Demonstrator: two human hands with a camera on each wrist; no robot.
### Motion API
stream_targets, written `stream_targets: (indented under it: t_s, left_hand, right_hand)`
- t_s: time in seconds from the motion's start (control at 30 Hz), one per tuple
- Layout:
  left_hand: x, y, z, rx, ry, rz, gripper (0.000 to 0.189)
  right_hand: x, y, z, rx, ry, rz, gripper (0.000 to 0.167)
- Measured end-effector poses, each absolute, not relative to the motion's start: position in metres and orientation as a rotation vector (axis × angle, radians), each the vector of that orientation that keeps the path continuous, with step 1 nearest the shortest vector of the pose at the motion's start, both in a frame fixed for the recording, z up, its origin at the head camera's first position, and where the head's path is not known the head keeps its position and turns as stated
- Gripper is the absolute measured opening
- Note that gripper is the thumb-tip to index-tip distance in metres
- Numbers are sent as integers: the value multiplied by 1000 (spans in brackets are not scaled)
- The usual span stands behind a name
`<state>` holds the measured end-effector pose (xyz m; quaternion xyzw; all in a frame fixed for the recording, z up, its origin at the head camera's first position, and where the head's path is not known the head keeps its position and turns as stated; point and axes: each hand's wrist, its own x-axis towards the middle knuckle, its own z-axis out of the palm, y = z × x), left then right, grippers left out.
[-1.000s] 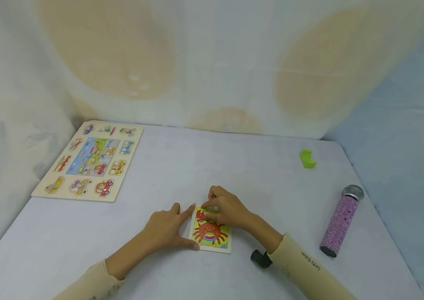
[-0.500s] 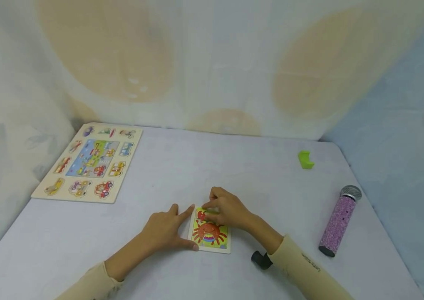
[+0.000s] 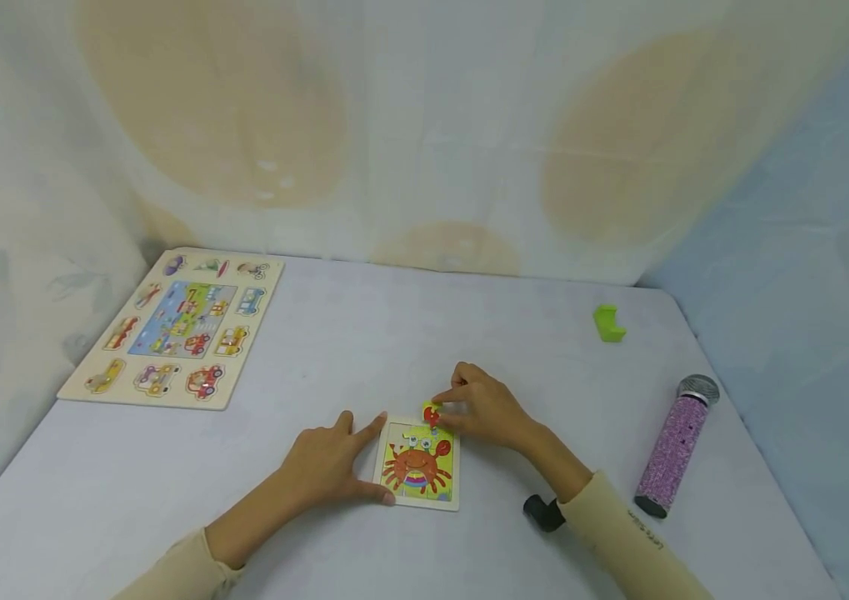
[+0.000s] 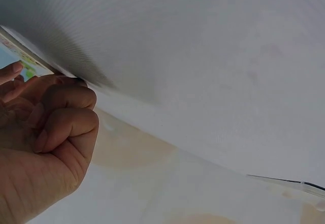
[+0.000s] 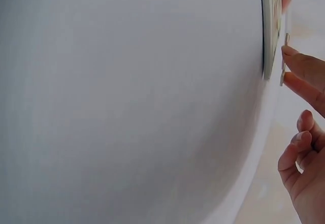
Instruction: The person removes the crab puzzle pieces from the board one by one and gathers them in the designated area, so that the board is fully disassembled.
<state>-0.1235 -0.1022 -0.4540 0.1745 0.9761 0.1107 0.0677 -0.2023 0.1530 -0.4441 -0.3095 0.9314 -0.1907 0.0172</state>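
Note:
In the head view, a small crab jigsaw puzzle [image 3: 417,468] in a pale frame lies on the white table. My left hand [image 3: 327,458] holds it at the left side, thumb on the lower corner and index finger on the upper one. In the left wrist view, the left hand's [image 4: 56,127] other fingers are curled. Thumb and index finger of my right hand [image 3: 487,407] pinch a yellow puzzle piece [image 3: 431,414] with a red claw on it, over the frame's top edge. Bare backing shows at the puzzle's upper left. In the right wrist view, the piece [image 5: 283,76] appears edge-on, apart from the frame [image 5: 269,36].
A wooden vehicle puzzle board [image 3: 177,333] lies at the back left. On the right are a glittery purple microphone [image 3: 673,454] and a bright green notched block [image 3: 608,323]. A black object [image 3: 542,513] sits beside the right sleeve, partly hidden by it.
My right hand has moved up and right from the puzzle's upper left, lifting the claw piece out of the frame. The left hand stays at the left edge.

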Motion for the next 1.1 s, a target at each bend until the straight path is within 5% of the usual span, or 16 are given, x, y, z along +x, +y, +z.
stream_targets:
  t_s: [1.1]
  left_hand:
    - [-125, -104, -459, 532, 2938, 351, 106]
  right_hand:
    - [-240, 206, -447, -683, 2914, -641, 32]
